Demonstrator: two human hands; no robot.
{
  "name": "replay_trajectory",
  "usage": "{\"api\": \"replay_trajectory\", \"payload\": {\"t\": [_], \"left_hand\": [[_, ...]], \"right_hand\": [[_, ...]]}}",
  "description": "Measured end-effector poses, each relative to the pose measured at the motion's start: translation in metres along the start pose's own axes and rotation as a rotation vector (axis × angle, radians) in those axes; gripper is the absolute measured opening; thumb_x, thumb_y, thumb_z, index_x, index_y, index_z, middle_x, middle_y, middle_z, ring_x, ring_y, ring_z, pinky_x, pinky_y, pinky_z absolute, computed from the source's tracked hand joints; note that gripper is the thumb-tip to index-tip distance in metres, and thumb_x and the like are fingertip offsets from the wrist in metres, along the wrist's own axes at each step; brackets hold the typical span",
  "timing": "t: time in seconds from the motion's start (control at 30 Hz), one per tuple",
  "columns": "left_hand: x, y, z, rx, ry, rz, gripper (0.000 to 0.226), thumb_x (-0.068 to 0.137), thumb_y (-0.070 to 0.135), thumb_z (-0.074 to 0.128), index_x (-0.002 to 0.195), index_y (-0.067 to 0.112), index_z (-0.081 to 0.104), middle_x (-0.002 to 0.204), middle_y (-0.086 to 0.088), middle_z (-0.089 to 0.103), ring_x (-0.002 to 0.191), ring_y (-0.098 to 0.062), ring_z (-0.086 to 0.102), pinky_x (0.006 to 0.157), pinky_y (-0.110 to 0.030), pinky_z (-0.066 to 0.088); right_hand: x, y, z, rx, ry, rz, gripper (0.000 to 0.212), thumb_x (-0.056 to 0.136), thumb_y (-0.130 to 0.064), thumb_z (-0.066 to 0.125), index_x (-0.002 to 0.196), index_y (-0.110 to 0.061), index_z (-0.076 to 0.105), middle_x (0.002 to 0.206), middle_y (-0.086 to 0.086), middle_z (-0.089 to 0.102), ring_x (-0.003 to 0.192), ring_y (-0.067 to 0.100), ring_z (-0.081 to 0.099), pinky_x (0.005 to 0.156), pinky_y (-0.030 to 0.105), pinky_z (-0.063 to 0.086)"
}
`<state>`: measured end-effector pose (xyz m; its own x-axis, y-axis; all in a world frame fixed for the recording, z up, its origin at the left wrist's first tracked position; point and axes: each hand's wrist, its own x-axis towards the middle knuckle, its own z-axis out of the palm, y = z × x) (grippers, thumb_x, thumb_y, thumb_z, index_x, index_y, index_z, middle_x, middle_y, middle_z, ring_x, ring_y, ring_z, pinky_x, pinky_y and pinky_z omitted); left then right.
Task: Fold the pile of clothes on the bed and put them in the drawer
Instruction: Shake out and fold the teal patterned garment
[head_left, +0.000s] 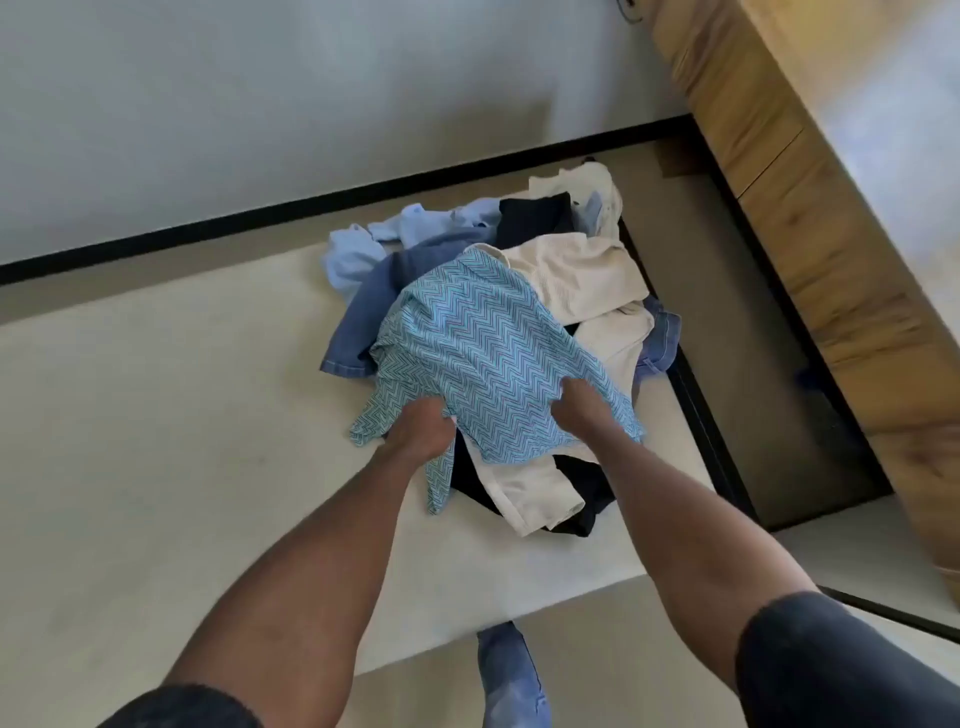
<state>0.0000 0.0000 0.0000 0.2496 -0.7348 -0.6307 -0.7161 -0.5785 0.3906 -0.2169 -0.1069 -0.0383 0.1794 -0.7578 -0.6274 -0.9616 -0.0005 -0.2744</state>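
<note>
Turquoise zigzag-patterned shirt (483, 353) is pinched by left hand (418, 428) and right hand (579, 408); lifting may drag the tangled cream garment (582, 280) off the pile

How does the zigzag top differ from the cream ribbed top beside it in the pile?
The zigzag top is turquoise-patterned; the cream ribbed top is plain. The zigzag top lies uppermost, gripped by the left hand and right hand; the cream ribbed top lies untouched, partly under it. Both are unfolded on the bed.
</note>
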Motion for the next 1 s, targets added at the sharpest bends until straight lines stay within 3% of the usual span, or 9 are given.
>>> {"api": "replay_trajectory", "payload": {"t": [0.1,0.27,0.37,0.47,0.57,0.7,0.77,0.9,1.0], "left_hand": [[0.021,0.010,0.002,-0.016,0.001,0.024,0.023,0.100,0.025,0.052,0.104,0.004,0.059,0.104,-0.013,0.063,0.084,-0.025,0.058,0.077,-0.039,0.048],[0.033,0.016,0.013,-0.129,-0.005,0.014,0.043,0.101,0.024,0.053,0.140,0.006,0.050,0.140,-0.014,0.052,0.121,-0.030,0.055,0.102,-0.041,0.044],[0.029,0.012,0.014,-0.290,0.025,-0.037,0.030,0.100,0.023,0.053,0.125,0.008,0.061,0.118,-0.012,0.062,0.108,-0.028,0.059,0.087,-0.031,0.046],[0.012,0.010,0.001,-0.697,0.066,-0.215,0.021,0.098,0.032,0.057,0.092,0.013,0.061,0.084,-0.008,0.058,0.081,-0.024,0.054,0.071,-0.030,0.041],[-0.008,0.002,-0.021,-1.168,0.013,-0.369,0.040,0.094,0.053,0.057,0.090,0.013,0.063,0.087,-0.008,0.064,0.077,-0.023,0.059,0.069,-0.032,0.049],[-0.048,-0.023,-0.051,-1.487,-0.275,-0.239,0.058,0.094,0.058,0.051,0.121,0.009,0.066,0.107,-0.017,0.072,0.096,-0.031,0.068,0.090,-0.044,0.054],[-0.076,-0.048,-0.054,-1.501,-0.316,-0.259,0.047,0.098,0.040,0.052,0.124,0.003,0.063,0.109,-0.020,0.070,0.094,-0.034,0.069,0.081,-0.045,0.059],[-0.137,-0.110,-0.066,-1.548,-0.068,-0.247,0.035,0.094,0.014,0.052,0.124,0.000,0.063,0.113,-0.021,0.068,0.096,-0.037,0.067,0.075,-0.045,0.057],[-0.195,-0.143,-0.089,-1.670,-0.019,-0.109,0.022,0.088,0.012,0.044,0.095,0.008,0.065,0.097,-0.016,0.066,0.082,-0.032,0.064,0.077,-0.037,0.053]], "right_hand": [[0.035,-0.003,-0.012,-0.016,0.174,-0.013,0.039,0.096,-0.015,0.048,0.133,-0.001,0.042,0.136,0.017,0.046,0.123,0.037,0.045,0.100,0.046,0.037],[0.072,-0.008,-0.024,0.006,0.141,0.075,0.064,0.094,-0.021,0.057,0.147,-0.004,0.024,0.128,0.016,0.056,0.124,0.034,0.050,0.108,0.047,0.028],[0.062,-0.019,-0.026,0.112,0.112,0.093,0.011,0.092,-0.014,0.052,0.098,-0.005,0.055,0.095,0.011,0.058,0.100,0.031,0.057,0.090,0.039,0.038],[0.019,-0.053,-0.029,0.579,0.102,0.026,0.028,0.082,-0.009,0.060,0.059,-0.009,0.044,0.058,0.003,0.041,0.061,0.022,0.040,0.059,0.031,0.030],[-0.060,-0.092,-0.032,0.942,-0.084,-0.108,0.013,0.071,-0.010,0.068,0.064,-0.012,0.057,0.059,0.000,0.048,0.052,0.011,0.040,0.051,0.024,0.033],[-0.156,-0.130,-0.007,0.668,-0.501,-0.388,0.023,0.061,-0.021,0.069,0.078,-0.005,0.067,0.078,0.010,0.062,0.070,0.018,0.058,0.066,0.027,0.047],[-0.200,-0.139,0.007,0.625,-0.622,-0.421,0.018,0.067,-0.015,0.071,0.082,-0.004,0.068,0.085,0.013,0.066,0.079,0.024,0.063,0.073,0.033,0.051],[-0.282,-0.150,0.030,0.647,-0.782,-0.389,0.008,0.082,-0.005,0.071,0.085,-0.001,0.064,0.093,0.015,0.068,0.088,0.027,0.066,0.083,0.034,0.055],[-0.317,-0.161,0.066,0.494,-0.798,-0.256,0.022,0.097,-0.023,0.062,0.093,-0.002,0.066,0.090,0.011,0.068,0.073,0.020,0.067,0.068,0.027,0.056]]}}
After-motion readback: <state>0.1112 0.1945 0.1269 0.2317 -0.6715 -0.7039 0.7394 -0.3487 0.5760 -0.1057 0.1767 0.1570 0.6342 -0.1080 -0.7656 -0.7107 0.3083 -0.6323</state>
